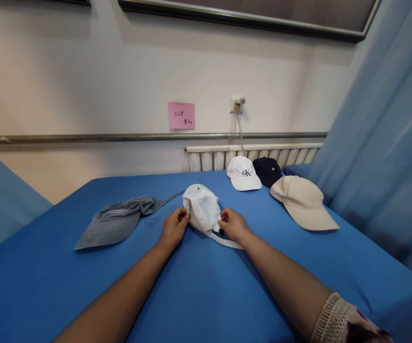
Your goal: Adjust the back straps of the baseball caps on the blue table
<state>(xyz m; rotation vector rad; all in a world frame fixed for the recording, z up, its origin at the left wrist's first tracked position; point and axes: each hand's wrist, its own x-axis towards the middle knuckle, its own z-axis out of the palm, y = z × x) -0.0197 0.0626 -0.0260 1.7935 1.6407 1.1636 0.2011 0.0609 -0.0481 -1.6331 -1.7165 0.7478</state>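
A pale white cap (203,206) lies in the middle of the blue-covered table, its crown crumpled and its loose strap trailing toward the right. My left hand (175,226) pinches the cap's left edge between thumb and fingers. On the opposite side, my right hand (233,224) is closed on the edge near the strap's dark fastening. To the left rests a grey cap (120,219), flattened, with its brim toward me and its strap stretched to the white one.
Behind on the right stand a white cap with black letters (243,173), a navy cap (267,170) and a beige cap (303,201). A radiator (213,159) and rail (120,138) run along the wall. Blue curtains (380,105) hang at the sides.
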